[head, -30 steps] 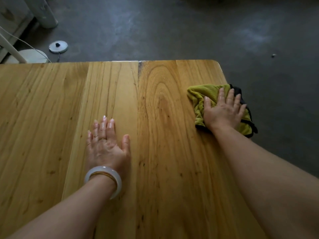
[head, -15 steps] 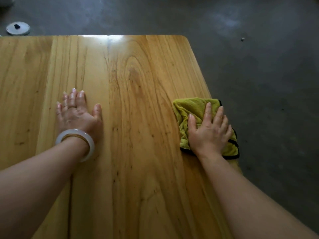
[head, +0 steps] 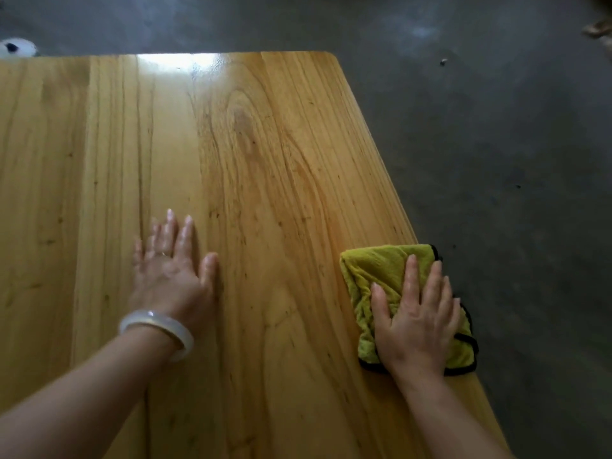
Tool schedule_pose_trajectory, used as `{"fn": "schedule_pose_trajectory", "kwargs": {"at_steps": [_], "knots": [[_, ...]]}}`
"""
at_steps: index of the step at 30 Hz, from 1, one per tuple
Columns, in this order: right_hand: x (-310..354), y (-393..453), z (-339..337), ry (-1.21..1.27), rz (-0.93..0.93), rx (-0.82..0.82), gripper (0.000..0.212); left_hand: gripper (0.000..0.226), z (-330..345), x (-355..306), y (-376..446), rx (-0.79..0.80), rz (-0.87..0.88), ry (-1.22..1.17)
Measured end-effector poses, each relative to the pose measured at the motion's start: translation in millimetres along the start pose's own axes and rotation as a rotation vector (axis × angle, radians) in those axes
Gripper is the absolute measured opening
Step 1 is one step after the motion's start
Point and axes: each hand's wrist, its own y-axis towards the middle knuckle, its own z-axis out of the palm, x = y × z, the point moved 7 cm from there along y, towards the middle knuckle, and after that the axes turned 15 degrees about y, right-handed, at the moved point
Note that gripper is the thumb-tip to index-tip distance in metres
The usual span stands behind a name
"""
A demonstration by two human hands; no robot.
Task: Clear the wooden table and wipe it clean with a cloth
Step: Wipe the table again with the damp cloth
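- Since a second ago the cloth [head: 381, 276] has slid back along the desk's [head: 265, 160] right edge toward the person, well away from the far right corner where it was; the left hand has kept its flat brace.
- Left of the cloth, well apart from it, the left hand [head: 172, 270] lies palm down on bare wood, fingers straight and close together, thumb out. A pale bangle [head: 159, 329] sits on that wrist.
- Between that hand and the cloth, the wood shows only grain and a glare patch at the far edge; nothing stands on the visible part.
- At the right edge, the right hand [head: 414, 323] presses flat on the green, black-trimmed cloth, fingers spread. One corner of the cloth hangs just past the edge.
- Clearing looks finished here; wiping appears under way along the right strip.
- To do it well, I judge: keep the palm weight even, overlap each pass leftward from the cloth's present lane, follow the grain, and keep the overhanging corner from dragging the cloth off onto the floor [head: 513, 160].
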Motion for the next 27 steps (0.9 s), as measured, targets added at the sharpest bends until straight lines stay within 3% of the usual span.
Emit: {"fn": "schedule_pose_trajectory", "kwargs": {"at_steps": [6,13,21,27], "knots": [[5,-42,6,0.028,0.022,0.026,0.09,0.072,17,-8,-45,0.05,0.014,0.112],[85,-55,36,0.051,-0.108,0.115,0.09,0.073,22,-10,-41,-0.013,0.019,0.114],[182,15,59,0.052,-0.339,0.245,0.087,0.072,21,-9,-40,-0.041,0.009,0.116],[148,75,45,-0.024,-0.31,0.219,0.085,0.07,21,-6,-42,-0.034,0.01,0.134]]}}
